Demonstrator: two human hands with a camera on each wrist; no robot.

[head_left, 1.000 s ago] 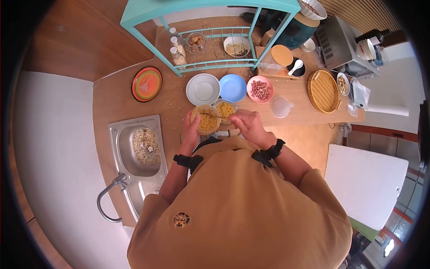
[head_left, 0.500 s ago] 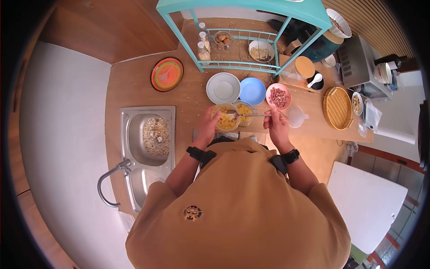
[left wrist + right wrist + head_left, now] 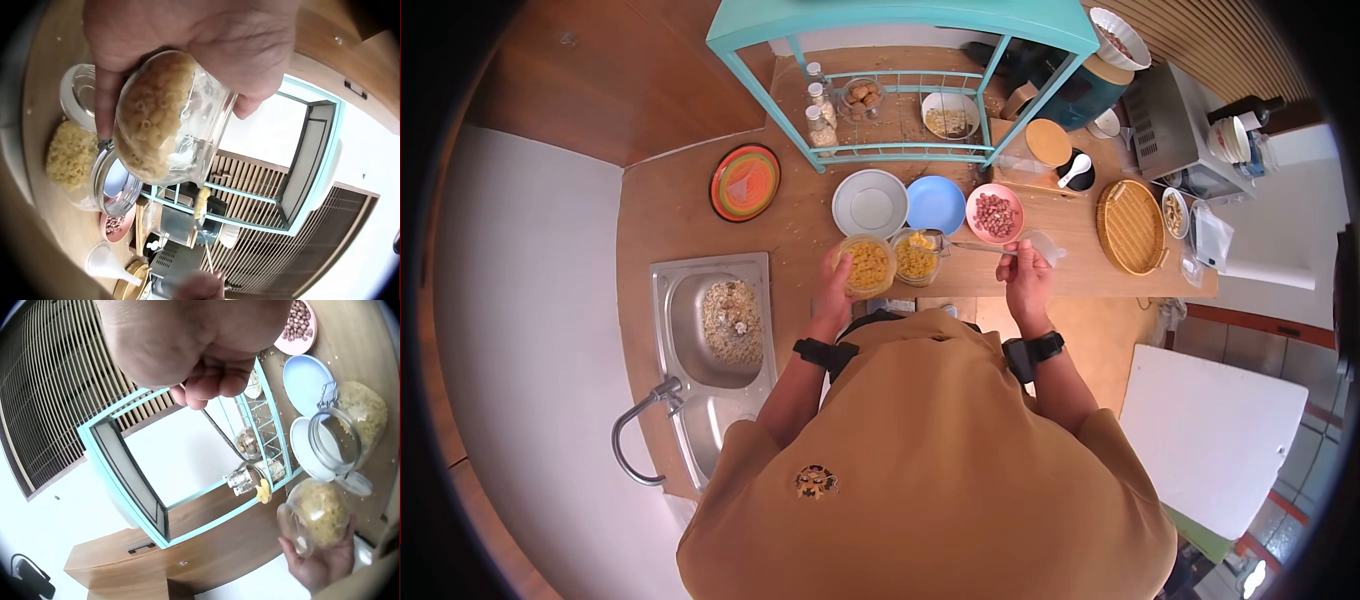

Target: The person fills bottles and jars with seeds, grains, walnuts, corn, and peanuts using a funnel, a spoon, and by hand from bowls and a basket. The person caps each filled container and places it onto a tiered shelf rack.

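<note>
My left hand (image 3: 833,292) grips a clear glass jar (image 3: 153,119) part-filled with macaroni, tilted in the left wrist view. In my right hand (image 3: 1028,282) is the end of a long-handled metal spoon (image 3: 985,247). Its bowl carries some yellow macaroni (image 3: 265,490) and overlaps the mouth of a second glass jar (image 3: 917,262) in the head view. That second jar, with a wire clasp and its lid swung open (image 3: 78,97), stands on the counter right beside the held jar and contains yellow pasta.
Behind the jars sit a grey bowl (image 3: 870,203), a blue plate (image 3: 936,205) and a pink bowl of peanuts (image 3: 994,212). A white funnel (image 3: 106,260) lies to the right, near a wicker tray (image 3: 1128,228). A turquoise rack (image 3: 900,155) stands behind; the sink (image 3: 685,350) is at left.
The spoon, in the left-hand jar a second ago, has come up out of it with macaroni and moved right to the second jar. My right hand has moved right.
</note>
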